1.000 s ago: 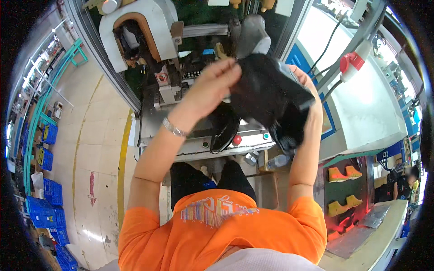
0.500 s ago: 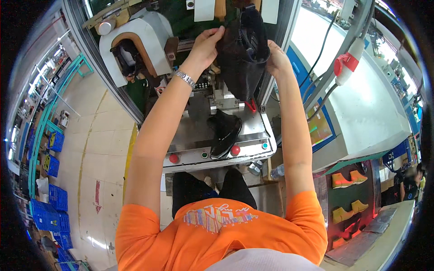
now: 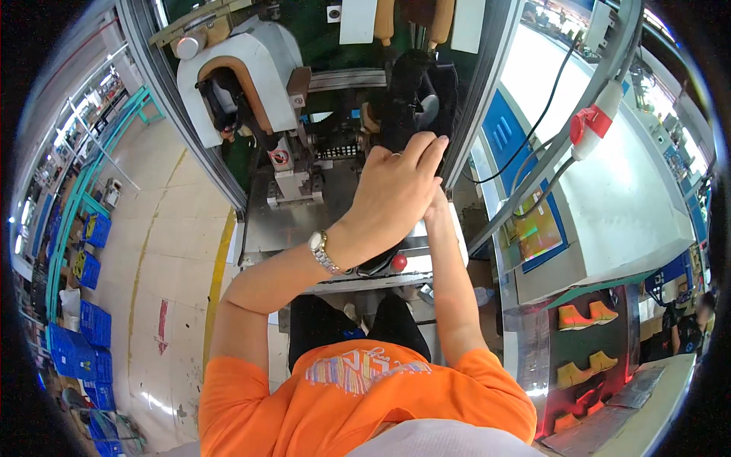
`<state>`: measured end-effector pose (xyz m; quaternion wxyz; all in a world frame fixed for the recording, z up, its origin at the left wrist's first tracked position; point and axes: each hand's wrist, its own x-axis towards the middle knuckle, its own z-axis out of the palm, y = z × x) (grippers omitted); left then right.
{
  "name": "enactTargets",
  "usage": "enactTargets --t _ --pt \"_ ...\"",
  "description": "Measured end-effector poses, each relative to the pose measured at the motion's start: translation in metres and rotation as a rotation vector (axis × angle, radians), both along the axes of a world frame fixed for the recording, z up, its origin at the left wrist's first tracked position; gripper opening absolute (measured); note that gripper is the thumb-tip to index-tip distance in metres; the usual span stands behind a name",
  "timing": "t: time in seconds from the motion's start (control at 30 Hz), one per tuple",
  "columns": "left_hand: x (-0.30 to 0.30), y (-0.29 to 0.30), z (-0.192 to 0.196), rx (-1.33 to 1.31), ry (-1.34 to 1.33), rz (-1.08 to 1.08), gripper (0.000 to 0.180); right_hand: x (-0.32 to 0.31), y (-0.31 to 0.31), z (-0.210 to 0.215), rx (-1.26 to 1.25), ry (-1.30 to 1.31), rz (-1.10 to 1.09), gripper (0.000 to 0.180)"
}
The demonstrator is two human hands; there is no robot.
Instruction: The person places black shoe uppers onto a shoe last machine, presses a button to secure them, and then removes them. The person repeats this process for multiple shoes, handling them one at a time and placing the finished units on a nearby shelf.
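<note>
In front of me a black boot upper (image 3: 445, 84) sits at the right-hand station of a machine, with a pale rounded machine part showing inside it. My left hand (image 3: 400, 186), with a metal watch on the wrist, is over its near end, fingers bent and pressed together on it. Crossed behind the left hand, my right hand (image 3: 436, 204) is at the same end; its fingers are mostly hidden. Below my hands, a second black shoe (image 3: 377, 265) lies on the machine's metal table (image 3: 266, 232), largely covered by my left hand and forearm.
A white arched station (image 3: 282, 49) at the left holds another black upper (image 3: 221, 103). A red button (image 3: 398, 263) is on the front edge. At the right are a metal post, a red-and-white plug (image 3: 590, 126), a white cabinet (image 3: 632, 190), and yellow boots (image 3: 586, 316) on a conveyor.
The boot upper has gone from being held up between both hands to sitting at the right-hand station. Both hands have come nearer me and together, the left crossing over the right.
</note>
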<state>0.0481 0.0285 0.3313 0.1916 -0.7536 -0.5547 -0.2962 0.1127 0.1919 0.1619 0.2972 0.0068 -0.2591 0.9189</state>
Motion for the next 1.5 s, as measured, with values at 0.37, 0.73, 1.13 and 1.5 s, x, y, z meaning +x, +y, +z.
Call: enactTargets --t 0.37,0.73,1.13,1.5 --pt "0.008 0.021 -0.051 0.007 -0.090 0.072 0.053 -0.031 0.034 -0.013 -0.321 -0.230 -0.299 0.043" --pt "0.005 0.024 -0.060 0.035 -0.127 0.101 0.056 -0.045 0.044 -0.020 -0.289 -0.285 -0.351 0.040" --pt "0.003 0.026 -0.037 -0.048 -0.231 -0.040 0.044 -0.041 0.052 -0.016 0.184 -0.513 -0.559 0.020" --pt "-0.023 -0.014 -0.121 -0.258 -0.541 -0.313 0.023 0.159 -0.035 -0.200 0.268 -1.699 -0.867 0.071"
